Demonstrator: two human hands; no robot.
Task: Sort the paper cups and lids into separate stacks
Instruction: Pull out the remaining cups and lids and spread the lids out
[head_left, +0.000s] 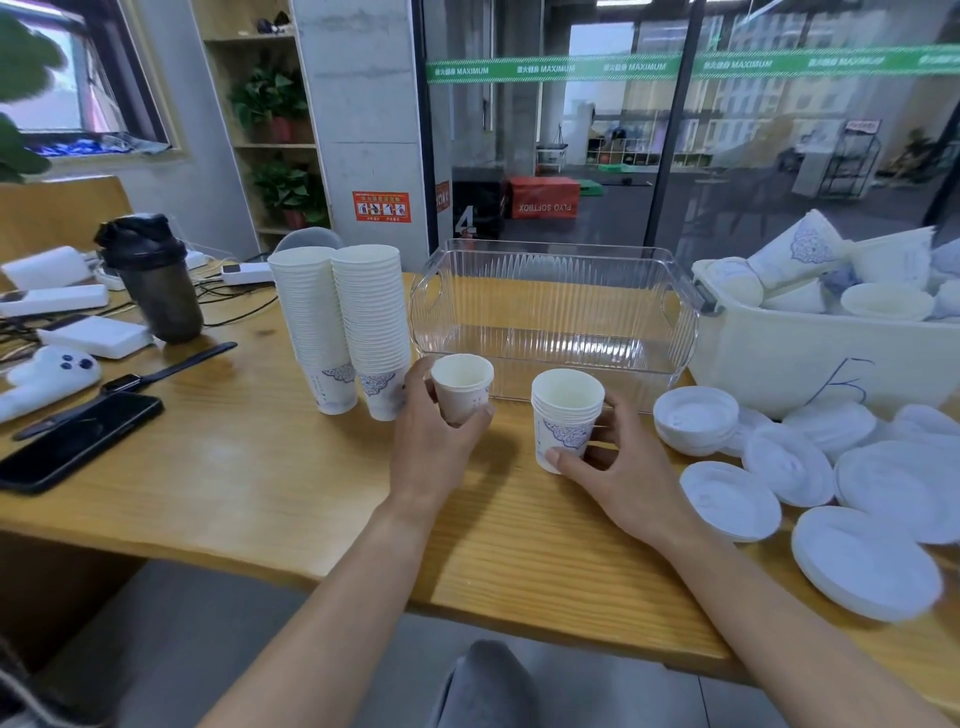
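The single cup (461, 387) stands upright, mouth up, gripped in the left hand (436, 441), just left of the short nested stack (566, 415) that the right hand (618, 467) clasps near the counter's (234, 467) middle; the cup likely nests rightward into it.

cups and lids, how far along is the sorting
Done: two tall cup stacks stand on the table. In hand: left hand holds a single cup; right hand grips a short stack. Left: loose cups in the white bin, and lids mostly scattered.
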